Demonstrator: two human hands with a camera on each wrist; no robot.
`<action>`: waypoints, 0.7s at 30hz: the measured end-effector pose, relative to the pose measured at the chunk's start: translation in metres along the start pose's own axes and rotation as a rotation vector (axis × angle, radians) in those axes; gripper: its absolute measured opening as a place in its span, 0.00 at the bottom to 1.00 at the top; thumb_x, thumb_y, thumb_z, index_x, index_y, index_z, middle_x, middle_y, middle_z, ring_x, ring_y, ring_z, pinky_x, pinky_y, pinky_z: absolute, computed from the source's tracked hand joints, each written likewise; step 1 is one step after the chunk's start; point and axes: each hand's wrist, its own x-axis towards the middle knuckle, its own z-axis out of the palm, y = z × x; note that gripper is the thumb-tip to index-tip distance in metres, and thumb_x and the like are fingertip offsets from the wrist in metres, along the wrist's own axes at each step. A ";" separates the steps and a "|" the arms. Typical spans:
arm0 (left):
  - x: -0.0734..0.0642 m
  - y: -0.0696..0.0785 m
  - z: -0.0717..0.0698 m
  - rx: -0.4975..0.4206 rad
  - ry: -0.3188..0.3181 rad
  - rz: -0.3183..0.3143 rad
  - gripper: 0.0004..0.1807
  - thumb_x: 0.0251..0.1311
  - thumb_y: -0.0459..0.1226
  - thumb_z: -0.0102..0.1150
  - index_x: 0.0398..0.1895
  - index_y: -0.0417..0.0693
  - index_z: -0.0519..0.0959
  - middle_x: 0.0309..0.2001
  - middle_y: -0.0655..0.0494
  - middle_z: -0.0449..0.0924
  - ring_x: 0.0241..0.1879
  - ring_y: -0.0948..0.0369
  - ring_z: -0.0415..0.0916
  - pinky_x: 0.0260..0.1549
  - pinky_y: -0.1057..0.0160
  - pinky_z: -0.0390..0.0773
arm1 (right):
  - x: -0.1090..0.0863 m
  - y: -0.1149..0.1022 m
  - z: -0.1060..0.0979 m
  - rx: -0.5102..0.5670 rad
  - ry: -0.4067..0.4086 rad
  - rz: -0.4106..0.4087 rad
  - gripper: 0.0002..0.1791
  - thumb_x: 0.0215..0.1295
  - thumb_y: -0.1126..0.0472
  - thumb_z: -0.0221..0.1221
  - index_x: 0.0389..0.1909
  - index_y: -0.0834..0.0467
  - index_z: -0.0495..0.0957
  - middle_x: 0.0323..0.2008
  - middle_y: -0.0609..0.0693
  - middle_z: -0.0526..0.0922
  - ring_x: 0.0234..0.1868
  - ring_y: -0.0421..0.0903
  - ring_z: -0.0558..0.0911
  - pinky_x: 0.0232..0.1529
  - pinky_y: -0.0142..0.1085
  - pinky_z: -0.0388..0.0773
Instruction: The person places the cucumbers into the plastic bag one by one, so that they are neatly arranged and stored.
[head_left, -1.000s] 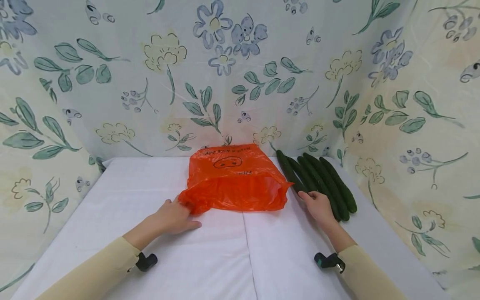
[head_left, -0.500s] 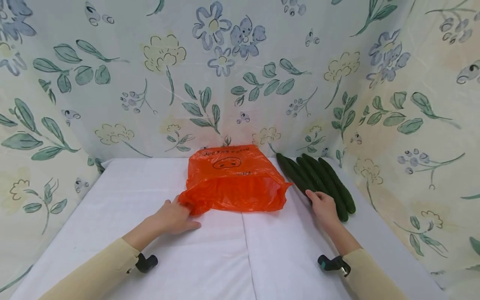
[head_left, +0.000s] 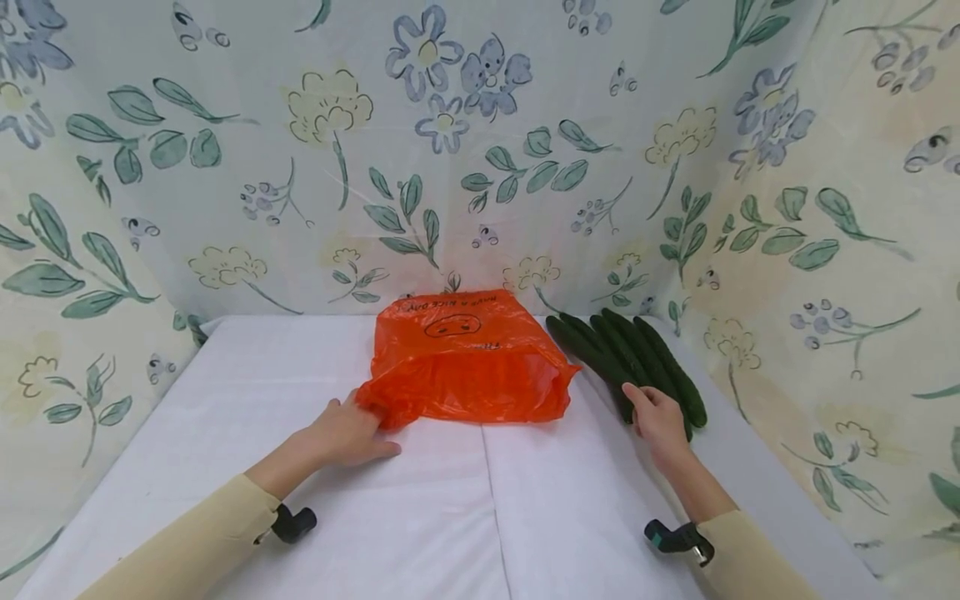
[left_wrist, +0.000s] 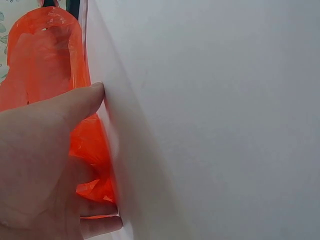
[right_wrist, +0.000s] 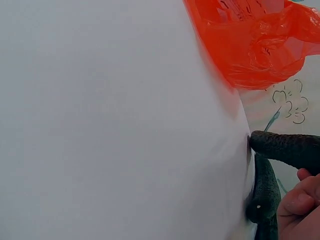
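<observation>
A red-orange plastic bag (head_left: pixel 450 329) lies on its side, its mouth gaping toward me. My left hand (head_left: pixel 345 433) rests at the bag's near left corner, thumb (left_wrist: pixel 85 102) straight and apart from the other fingers, which press on the plastic. To the right of the bag, my right hand (head_left: pixel 660 421) grips the near end of a dark green cucumber (head_left: pixel 581 346). In the right wrist view that cucumber (right_wrist: pixel 287 149) points past the thumb. Several more cucumbers (head_left: pixel 663 362) lie side by side just beyond this hand, partly hidden by it.
A white cloth (head_left: pixel 277 375) covers the table. Floral curtains (head_left: pixel 480 167) rise at the back and both sides, close behind the bag and cucumbers. Small black devices (head_left: pixel 678 537) are worn on both wrists.
My right hand has moved right and slightly nearer, swinging the gripped cucumber's near end rightward against the others. The left hand and the bag stay in place.
</observation>
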 end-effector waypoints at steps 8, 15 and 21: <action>0.000 0.000 0.000 -0.013 -0.007 -0.013 0.42 0.51 0.63 0.69 0.66 0.51 0.74 0.61 0.51 0.75 0.62 0.47 0.66 0.58 0.29 0.67 | -0.008 -0.004 -0.005 0.058 0.020 0.007 0.32 0.69 0.35 0.57 0.42 0.64 0.71 0.17 0.43 0.67 0.19 0.41 0.67 0.25 0.35 0.69; 0.002 0.000 0.000 -0.021 -0.011 -0.020 0.42 0.51 0.63 0.69 0.66 0.52 0.74 0.59 0.53 0.77 0.62 0.48 0.66 0.58 0.29 0.66 | -0.018 -0.015 -0.014 0.199 0.036 -0.029 0.24 0.69 0.38 0.58 0.34 0.57 0.71 0.18 0.43 0.67 0.20 0.40 0.66 0.23 0.33 0.68; 0.002 0.001 0.000 -0.036 -0.027 -0.037 0.41 0.51 0.62 0.70 0.65 0.52 0.75 0.59 0.53 0.77 0.62 0.48 0.65 0.59 0.28 0.64 | -0.028 -0.028 -0.019 0.296 0.049 -0.078 0.23 0.69 0.43 0.60 0.35 0.60 0.71 0.18 0.44 0.68 0.18 0.41 0.66 0.20 0.33 0.67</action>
